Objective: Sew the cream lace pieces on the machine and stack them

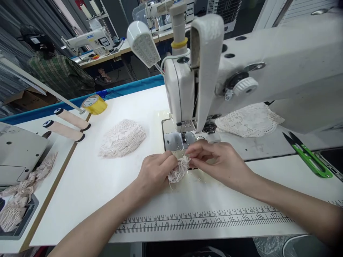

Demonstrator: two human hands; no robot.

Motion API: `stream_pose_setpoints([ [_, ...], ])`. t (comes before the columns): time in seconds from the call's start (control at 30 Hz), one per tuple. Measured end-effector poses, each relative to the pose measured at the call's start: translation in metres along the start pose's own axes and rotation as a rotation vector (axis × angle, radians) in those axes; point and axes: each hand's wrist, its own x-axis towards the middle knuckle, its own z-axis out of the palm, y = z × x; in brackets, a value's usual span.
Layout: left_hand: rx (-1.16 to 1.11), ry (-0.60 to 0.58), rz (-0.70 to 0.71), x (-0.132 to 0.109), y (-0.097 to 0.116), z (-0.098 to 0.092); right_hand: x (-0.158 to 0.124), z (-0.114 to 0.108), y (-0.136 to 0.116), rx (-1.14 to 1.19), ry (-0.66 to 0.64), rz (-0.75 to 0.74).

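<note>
A small gathered piece of off-white lace (179, 170) is held up between my two hands, just in front of the sewing machine's needle plate (171, 141). My left hand (158, 167) is closed on its left side, thumb and fingers pressed together. On its right edge, my right hand (211, 157) pinches the lace with thumb and fingertips. A loose thread hangs below the lace. The presser foot (184, 138) stands just beyond my hands, under the white machine head (179, 92).
A stack of lace pieces (123, 137) lies at left, and more lace (249, 119) lies behind the needle. Green-handled scissors (311, 159) rest at right. Thread cones (64, 131) and yellow tape (94, 104) are at far left. A person (56, 71) sits beyond the table.
</note>
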Motion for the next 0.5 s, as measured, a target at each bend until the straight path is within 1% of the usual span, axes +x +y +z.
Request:
stream_pose_setpoints([
  [0.1,0.013,0.014,0.012,0.0006,-0.0005,-0.0003,-0.0004,-0.0001,0.0013,-0.064,-0.011,-0.119],
  [0.17,0.013,0.02,0.015,0.0002,-0.0005,-0.0001,-0.0005,-0.0002,0.0021,-0.096,-0.015,-0.164],
  [0.23,0.005,0.02,0.01,-0.0004,-0.0003,0.0,-0.0008,-0.0003,0.0029,-0.113,-0.01,-0.185],
  [0.4,-0.017,-0.021,-0.032,-0.0002,0.001,-0.0015,-0.0018,-0.0006,0.0039,-0.17,-0.024,-0.248],
  [0.5,-0.029,-0.024,-0.037,0.0004,0.0016,-0.0024,-0.0017,-0.0002,0.0028,-0.168,-0.012,-0.231],
])
